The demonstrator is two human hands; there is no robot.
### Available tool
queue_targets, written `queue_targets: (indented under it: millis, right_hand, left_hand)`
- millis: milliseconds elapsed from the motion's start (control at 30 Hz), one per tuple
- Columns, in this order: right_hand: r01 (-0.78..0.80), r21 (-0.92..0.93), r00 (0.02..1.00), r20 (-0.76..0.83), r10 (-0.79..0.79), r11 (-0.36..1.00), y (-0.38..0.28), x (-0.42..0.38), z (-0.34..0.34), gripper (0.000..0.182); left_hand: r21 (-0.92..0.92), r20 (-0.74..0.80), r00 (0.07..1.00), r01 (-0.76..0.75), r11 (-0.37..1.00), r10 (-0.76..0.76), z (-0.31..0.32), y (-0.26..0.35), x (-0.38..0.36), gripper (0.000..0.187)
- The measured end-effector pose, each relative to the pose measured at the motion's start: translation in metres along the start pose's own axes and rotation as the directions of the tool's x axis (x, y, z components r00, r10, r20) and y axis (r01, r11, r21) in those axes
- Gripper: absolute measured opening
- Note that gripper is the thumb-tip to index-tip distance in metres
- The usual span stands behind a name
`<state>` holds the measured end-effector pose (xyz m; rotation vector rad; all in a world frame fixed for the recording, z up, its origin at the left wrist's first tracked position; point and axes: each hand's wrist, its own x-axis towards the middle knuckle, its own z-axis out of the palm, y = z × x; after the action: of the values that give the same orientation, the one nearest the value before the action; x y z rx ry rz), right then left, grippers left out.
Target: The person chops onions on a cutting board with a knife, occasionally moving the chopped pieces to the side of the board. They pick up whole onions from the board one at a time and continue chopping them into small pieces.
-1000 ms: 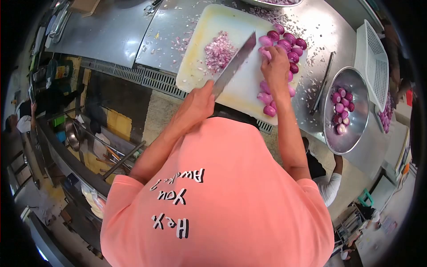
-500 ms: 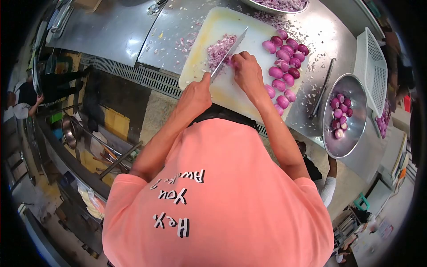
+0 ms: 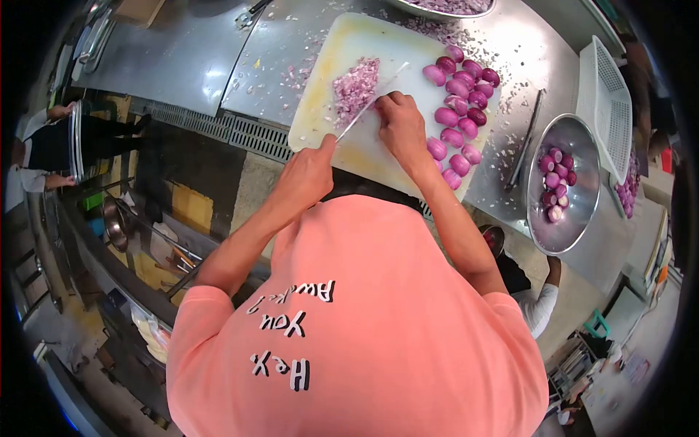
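My left hand is wrapped round the handle of a kitchen knife. Its blade slants up and right across a white cutting board. Beside the blade, my right hand has its fingers bunched on the board, pressed on a red onion that they mostly hide. A heap of chopped onion lies left of the blade. Right of my right hand, several peeled red onions cover the board's right side.
A steel bowl with peeled onions stands at the right, near a dark rod-like tool and a white basket. Another bowl of chopped onion sits at the back. Onion scraps litter the steel table. Other people stand left and right.
The knife and my left hand have shifted slightly left and down. My right hand has moved a little down and left, and the onion at its fingertips shows less. A person at left has turned.
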<state>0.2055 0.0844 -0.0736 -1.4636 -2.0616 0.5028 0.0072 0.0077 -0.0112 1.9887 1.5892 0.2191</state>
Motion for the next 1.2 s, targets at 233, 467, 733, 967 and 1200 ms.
queue_targets:
  millis: [233,467,733,967,1200]
  right_hand:
    - [0.004,0.004,0.999,-0.036,-0.003,1.0,0.001,-0.001,-0.001,0.016]
    - [0.006,0.039,0.996,-0.089,-0.003,0.999,0.002,-0.007,0.004,0.017]
    - [0.001,0.033,0.991,-0.131,0.003,0.999,0.006,-0.013,0.003,0.014]
    - [0.01,0.075,0.985,-0.173,0.003,0.997,0.007,-0.013,0.006,0.011]
    - [0.016,0.095,0.98,-0.198,0.003,0.995,0.008,-0.017,0.008,0.012]
  left_hand:
    - [-0.002,0.069,0.996,0.048,0.999,-0.047,-0.009,0.005,-0.003,0.026]
    - [0.001,0.068,0.997,0.036,0.999,-0.036,-0.009,0.007,-0.003,0.025]
    - [-0.063,0.054,0.998,-0.025,0.998,0.029,-0.012,0.009,-0.005,0.025]
    - [-0.041,0.123,0.991,0.062,0.997,-0.056,-0.014,0.015,-0.005,0.022]
    - [-0.041,0.08,0.997,-0.015,0.999,0.018,-0.006,0.011,-0.004,0.019]
